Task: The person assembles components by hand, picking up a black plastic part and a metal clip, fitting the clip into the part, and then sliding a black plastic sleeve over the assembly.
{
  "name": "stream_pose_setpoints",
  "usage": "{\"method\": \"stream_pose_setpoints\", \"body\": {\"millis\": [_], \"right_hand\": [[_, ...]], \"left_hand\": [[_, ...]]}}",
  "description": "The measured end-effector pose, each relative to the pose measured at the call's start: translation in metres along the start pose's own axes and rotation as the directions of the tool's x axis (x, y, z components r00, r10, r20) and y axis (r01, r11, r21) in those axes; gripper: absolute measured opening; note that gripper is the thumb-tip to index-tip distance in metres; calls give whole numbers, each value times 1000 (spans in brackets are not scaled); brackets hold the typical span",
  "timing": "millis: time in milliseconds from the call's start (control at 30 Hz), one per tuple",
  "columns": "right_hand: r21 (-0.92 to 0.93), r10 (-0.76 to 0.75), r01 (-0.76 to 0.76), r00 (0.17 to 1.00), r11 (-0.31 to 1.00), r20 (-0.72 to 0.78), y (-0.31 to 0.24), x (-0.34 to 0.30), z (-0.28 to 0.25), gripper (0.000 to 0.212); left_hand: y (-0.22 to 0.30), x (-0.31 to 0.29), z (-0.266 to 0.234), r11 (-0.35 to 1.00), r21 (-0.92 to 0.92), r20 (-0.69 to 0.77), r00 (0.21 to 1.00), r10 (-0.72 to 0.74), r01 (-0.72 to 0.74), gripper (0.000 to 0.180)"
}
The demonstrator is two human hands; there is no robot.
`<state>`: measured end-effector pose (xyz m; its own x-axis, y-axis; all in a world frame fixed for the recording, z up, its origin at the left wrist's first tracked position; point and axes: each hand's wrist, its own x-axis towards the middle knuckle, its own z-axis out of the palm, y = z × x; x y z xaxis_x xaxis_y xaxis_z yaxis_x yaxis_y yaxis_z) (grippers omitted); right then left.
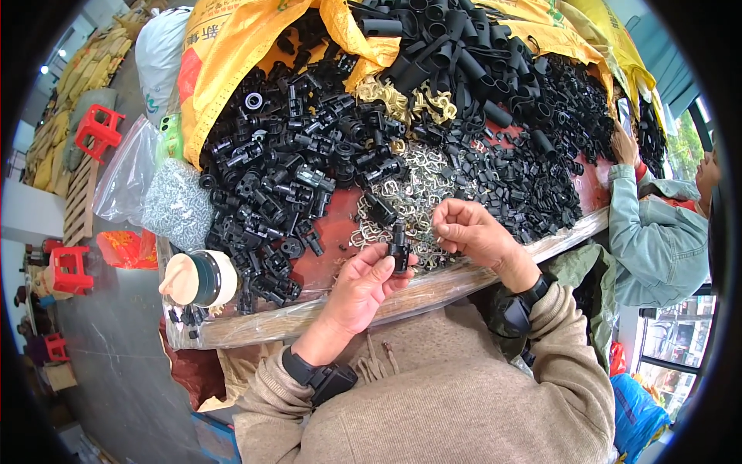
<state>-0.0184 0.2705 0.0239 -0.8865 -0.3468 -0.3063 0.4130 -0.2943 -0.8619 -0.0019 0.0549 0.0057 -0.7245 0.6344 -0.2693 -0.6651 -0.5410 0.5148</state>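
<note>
My left hand (365, 284) grips a small black plastic fitting (399, 249) between thumb and fingers, near the table's front edge. Just to its right, my right hand (481, 236) is raised with thumb and forefinger pinched together; whatever lies between those fingertips is too small to make out. Beyond both hands spreads a pile of bent silvery metal clips (417, 178). Similar black plastic fittings (267, 185) are heaped to the left. Small flat black pieces (533, 185) lie to the right of the clips.
Black tubes (456, 58) are heaped at the back, by yellow woven sacks (224, 73). A cream-lidded cup (199, 278) and a clear bag of screws (179, 203) sit at the left. At the right, a co-worker's sleeve (653, 240) reaches to the table. Red stools (99, 131) stand on the floor.
</note>
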Motion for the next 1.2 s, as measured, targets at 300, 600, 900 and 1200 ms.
{"method": "stream_pose_setpoints", "body": {"millis": [300,600,900,1200], "right_hand": [[181,141,-176,971,968,193,11,4,26,7],[-831,-474,493,814,258,336,4,-13,31,11],[-847,-522,485,791,216,320,11,-6,26,11],[-305,-175,183,983,934,53,8,-11,34,12]], "left_hand": [[3,-1,4,999,37,124,992,12,-17,30],[1,5,0,1000,-31,86,996,7,-4,28],[1,1,-4,997,-75,22,1000,15,-14,26],[1,0,0,1000,-31,-65,998,-4,2,26]]}}
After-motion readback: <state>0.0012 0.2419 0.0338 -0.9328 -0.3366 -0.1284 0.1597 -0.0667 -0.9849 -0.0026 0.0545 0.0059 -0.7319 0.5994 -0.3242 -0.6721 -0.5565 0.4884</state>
